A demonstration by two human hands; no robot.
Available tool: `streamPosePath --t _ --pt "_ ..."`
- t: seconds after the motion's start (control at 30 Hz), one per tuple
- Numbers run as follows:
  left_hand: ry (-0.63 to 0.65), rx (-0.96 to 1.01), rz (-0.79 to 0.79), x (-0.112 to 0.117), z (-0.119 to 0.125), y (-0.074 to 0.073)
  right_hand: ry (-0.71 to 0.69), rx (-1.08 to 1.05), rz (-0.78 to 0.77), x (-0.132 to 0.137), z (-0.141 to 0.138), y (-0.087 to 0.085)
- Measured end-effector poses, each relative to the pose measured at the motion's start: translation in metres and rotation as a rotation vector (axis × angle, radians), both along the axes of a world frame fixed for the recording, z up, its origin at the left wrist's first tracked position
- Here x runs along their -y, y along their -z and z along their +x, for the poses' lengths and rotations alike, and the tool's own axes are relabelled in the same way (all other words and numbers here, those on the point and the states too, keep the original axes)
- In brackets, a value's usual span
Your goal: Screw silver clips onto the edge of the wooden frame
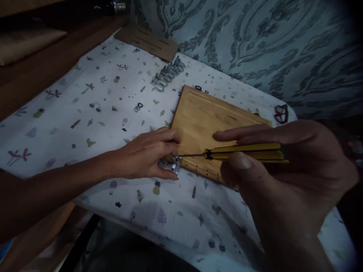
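Note:
A wooden board point(215, 117) lies flat on the patterned tablecloth. At its near left corner, my left hand point(154, 153) pinches a small shiny metal fitting point(175, 165) against the edge between thumb and fingers; its exact kind is too small to tell. My right hand point(280, 181) grips a screwdriver point(249, 152) by its yellow and black handle, thumb below and fingers above. The thin shaft points left, and its tip meets the metal fitting. Several small dark holes run along the board's near edge. Part of the fitting is hidden by my left fingers.
Several metal fittings point(169, 74) lie in a row beyond the board. Behind them is a slotted brown cardboard piece point(147, 41) against the patterned wall covering point(241, 41). A dark red object point(281, 113) sits at the table's far right. The tablecloth point(113, 117) spreads left.

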State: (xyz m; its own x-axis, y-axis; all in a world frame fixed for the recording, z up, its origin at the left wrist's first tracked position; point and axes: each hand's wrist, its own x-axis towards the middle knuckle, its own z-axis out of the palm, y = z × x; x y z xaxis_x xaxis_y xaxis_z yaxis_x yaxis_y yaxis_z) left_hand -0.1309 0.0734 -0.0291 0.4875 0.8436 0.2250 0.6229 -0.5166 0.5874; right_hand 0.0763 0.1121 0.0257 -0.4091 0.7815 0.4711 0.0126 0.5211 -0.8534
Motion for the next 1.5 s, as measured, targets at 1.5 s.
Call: streamPosePath --t 1.5 --pt "0.007 -0.016 0.006 0.0 0.0 0.0 0.158 0.084 0.11 -0.001 0.005 -0.009"
